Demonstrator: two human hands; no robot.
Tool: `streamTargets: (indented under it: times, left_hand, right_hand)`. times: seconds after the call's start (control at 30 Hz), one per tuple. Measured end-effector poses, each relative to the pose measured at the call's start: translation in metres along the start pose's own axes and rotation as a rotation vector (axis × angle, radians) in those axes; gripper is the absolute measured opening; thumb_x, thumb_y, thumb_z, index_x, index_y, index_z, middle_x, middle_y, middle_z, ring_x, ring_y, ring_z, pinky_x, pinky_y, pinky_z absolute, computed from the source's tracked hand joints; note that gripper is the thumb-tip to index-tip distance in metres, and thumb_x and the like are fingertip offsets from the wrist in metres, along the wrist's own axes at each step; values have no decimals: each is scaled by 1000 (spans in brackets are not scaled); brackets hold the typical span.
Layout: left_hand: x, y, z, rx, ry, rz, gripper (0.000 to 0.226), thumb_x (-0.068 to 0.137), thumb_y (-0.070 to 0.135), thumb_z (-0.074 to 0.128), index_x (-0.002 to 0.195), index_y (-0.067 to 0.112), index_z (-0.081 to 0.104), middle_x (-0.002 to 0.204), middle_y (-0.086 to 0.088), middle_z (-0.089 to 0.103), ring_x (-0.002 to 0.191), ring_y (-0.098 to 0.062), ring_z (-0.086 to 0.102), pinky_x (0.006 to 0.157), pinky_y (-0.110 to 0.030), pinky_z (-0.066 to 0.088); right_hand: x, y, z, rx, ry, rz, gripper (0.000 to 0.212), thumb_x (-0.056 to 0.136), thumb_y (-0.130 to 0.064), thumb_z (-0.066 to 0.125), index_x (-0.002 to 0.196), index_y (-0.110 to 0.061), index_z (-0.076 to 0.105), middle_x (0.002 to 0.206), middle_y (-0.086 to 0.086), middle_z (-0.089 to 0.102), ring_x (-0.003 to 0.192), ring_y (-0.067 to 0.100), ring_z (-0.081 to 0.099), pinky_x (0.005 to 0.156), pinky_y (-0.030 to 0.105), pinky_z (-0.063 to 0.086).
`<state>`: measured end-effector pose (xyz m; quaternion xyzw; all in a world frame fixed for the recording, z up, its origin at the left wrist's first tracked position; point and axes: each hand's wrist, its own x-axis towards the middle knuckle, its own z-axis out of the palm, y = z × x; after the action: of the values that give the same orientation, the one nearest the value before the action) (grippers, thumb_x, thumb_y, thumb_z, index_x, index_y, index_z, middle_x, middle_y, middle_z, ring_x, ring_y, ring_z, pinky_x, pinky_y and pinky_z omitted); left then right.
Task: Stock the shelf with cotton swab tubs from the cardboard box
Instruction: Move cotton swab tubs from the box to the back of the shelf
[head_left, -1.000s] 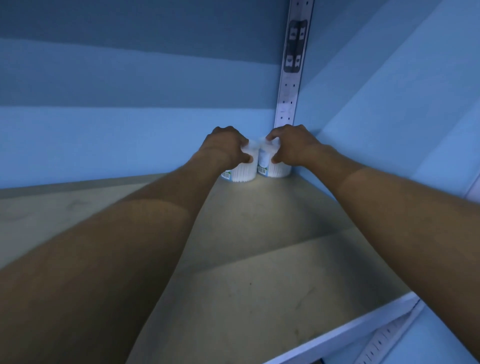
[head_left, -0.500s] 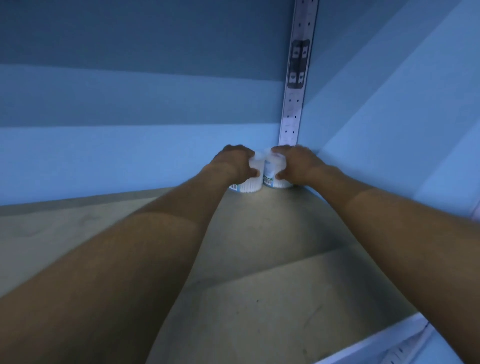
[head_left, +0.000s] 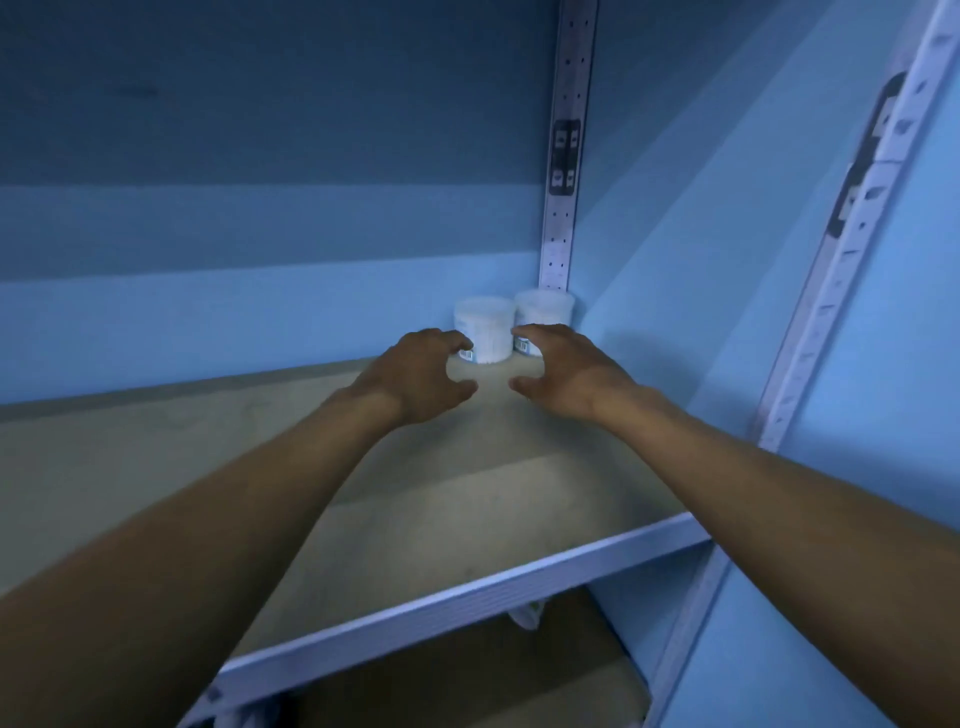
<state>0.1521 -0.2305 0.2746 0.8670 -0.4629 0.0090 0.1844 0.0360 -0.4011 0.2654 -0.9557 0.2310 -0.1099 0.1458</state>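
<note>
Two white cotton swab tubs stand upright side by side in the back right corner of the shelf (head_left: 363, 519): the left tub (head_left: 485, 330) and the right tub (head_left: 545, 312), touching or nearly so. My left hand (head_left: 421, 379) hovers just in front of the left tub, fingers spread, holding nothing. My right hand (head_left: 563, 371) is a little in front of the right tub, fingers apart and empty. The cardboard box is out of view.
A perforated metal upright (head_left: 563, 156) runs up the back corner, and a second upright (head_left: 852, 234) slants along the right wall. The shelf's pale front lip (head_left: 467, 587) crosses below my arms. A lower shelf (head_left: 493, 675) shows beneath it.
Both hands have let go of the two tubs and drawn back toward me. The tubs stay standing in the corner. The view has tilted down, showing the shelf lip.
</note>
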Motion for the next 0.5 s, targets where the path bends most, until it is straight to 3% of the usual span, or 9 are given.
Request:
streamTargets:
  times: [0.07,0.3,0.5]
  left_hand:
    - [-59,-8,-1,36,-70,-32,55,88,42,65,139,26,50,140,4,53,130,-18,47,106,-30,38]
    - [-71,0,-28,113,8,87,56,87,40,66,138,25,53,135,2,59,126,-19,52,106,-35,41]
    - [-157,8,-27,79,32,98,52,88,39,65,137,24,54,135,1,59,124,-20,53,101,-30,40]
  right_hand:
    - [-46,-23,18,6,-76,-55,74,89,-46,65,154,-33,32,158,-1,34,143,21,36,114,38,35]
    - [-65,-28,4,89,73,-135,69,89,-42,64,151,-28,38,155,3,39,143,20,35,118,37,30]
    - [-138,-61,27,134,45,-205,66,89,-44,64,149,-29,42,155,2,38,145,18,33,117,40,33]
